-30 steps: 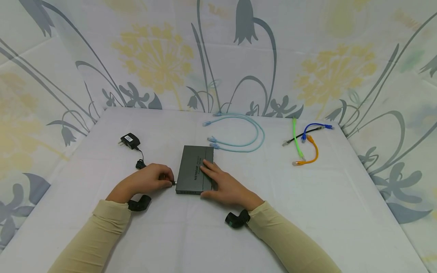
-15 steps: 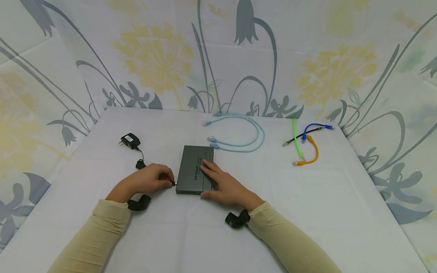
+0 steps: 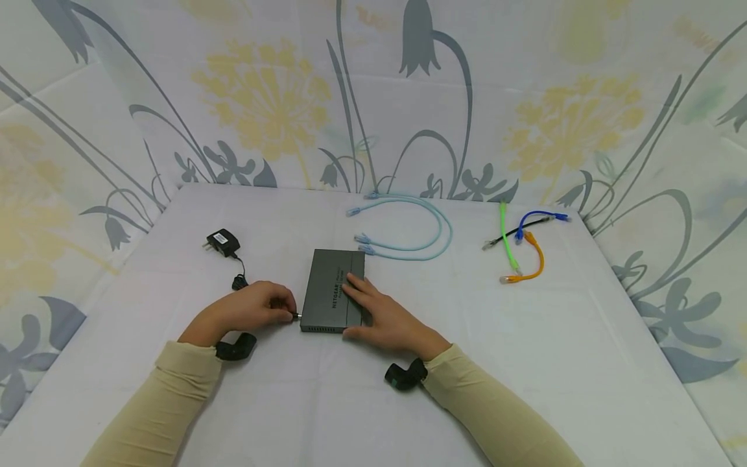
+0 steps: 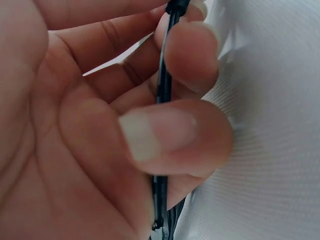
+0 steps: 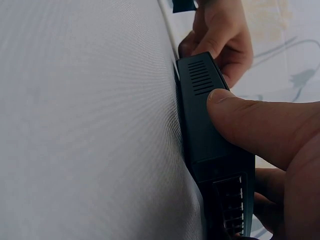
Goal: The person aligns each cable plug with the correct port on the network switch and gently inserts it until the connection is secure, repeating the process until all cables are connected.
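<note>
A dark grey Netgear network switch [image 3: 327, 292] lies flat on the white-covered table. At its left edge, my left hand [image 3: 257, 307] pinches the black power cord [image 4: 160, 195] close to its small barrel plug [image 3: 297, 316], which points at the switch's side. In the left wrist view the cord runs between thumb and fingers across the palm. My right hand [image 3: 391, 318] rests on the switch's right part, fingers extended over the top and thumb at the near vented side. The right wrist view shows a row of ports [image 5: 232, 205] on the switch beside that thumb.
The black power adapter [image 3: 223, 241] lies behind my left hand, its cord bundle partly hidden. Light blue network cables [image 3: 438, 220] curve behind the switch. At the back right lie short green [image 3: 506, 237], blue [image 3: 537, 213], black [image 3: 502, 241] and orange [image 3: 539, 259] cables.
My left hand has shifted very slightly left and toward the near side with the plug. The right hand and the switch stay in place.
</note>
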The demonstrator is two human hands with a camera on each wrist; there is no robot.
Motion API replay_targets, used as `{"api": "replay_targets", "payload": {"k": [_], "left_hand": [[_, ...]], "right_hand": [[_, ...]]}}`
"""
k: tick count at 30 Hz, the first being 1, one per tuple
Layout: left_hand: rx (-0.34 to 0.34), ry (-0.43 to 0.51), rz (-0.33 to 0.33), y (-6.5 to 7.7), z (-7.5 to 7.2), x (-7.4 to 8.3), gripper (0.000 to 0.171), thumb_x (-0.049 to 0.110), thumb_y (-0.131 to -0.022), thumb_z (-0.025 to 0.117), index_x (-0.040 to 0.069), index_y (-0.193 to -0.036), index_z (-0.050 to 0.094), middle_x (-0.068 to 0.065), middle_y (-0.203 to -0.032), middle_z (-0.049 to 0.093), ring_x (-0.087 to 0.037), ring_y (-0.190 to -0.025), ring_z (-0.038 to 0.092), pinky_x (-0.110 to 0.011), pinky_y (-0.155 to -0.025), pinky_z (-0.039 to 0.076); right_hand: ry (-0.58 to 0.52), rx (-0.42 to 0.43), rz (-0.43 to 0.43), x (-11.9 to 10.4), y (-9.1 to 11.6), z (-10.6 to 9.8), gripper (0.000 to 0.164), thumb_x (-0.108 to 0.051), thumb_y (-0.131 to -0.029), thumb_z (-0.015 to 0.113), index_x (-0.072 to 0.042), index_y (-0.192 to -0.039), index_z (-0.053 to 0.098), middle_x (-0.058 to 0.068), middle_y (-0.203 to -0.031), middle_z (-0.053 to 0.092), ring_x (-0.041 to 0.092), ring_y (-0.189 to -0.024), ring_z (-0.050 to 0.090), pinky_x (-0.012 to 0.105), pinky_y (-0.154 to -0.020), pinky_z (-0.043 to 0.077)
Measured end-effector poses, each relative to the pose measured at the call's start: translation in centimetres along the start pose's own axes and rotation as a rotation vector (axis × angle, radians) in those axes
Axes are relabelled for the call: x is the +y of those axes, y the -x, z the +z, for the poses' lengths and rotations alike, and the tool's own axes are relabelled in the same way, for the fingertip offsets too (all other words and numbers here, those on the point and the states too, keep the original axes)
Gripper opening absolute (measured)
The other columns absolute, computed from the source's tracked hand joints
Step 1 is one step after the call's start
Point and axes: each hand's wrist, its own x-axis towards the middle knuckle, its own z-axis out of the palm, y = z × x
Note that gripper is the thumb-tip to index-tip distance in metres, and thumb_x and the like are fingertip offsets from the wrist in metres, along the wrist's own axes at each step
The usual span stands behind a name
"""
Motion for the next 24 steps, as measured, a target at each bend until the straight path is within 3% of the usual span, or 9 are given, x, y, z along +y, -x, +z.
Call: {"api": "replay_targets", "payload": {"k": [11, 24], "left_hand": [[0.008, 0.014, 0.004, -0.09, 0.00, 0.18, 0.006, 0.018, -0.092, 0.066, 0.018, -0.096, 0.070, 0.007, -0.090, 0.067, -0.009, -0.082, 0.055, -0.027, -0.074, 0.047], [0.012, 0.032, -0.009, 0.00, 0.11, 0.43, 0.005, 0.019, -0.090, 0.068, 0.016, -0.094, 0.070, 0.006, -0.087, 0.066, -0.009, -0.079, 0.054, -0.026, -0.069, 0.046]], "right_hand": [[0.000, 0.000, -0.001, 0.08, -0.07, -0.01, 0.084, -0.048, -0.089, 0.065, -0.020, -0.156, 0.023, -0.007, -0.164, 0.008, 0.025, -0.152, 0.010, 0.052, -0.117, 0.027], [-0.005, -0.002, -0.002, 0.00, -0.01, -0.01, 0.084, -0.047, -0.089, 0.066, -0.019, -0.156, 0.023, -0.006, -0.165, 0.008, 0.025, -0.152, 0.010, 0.053, -0.117, 0.026]]}}
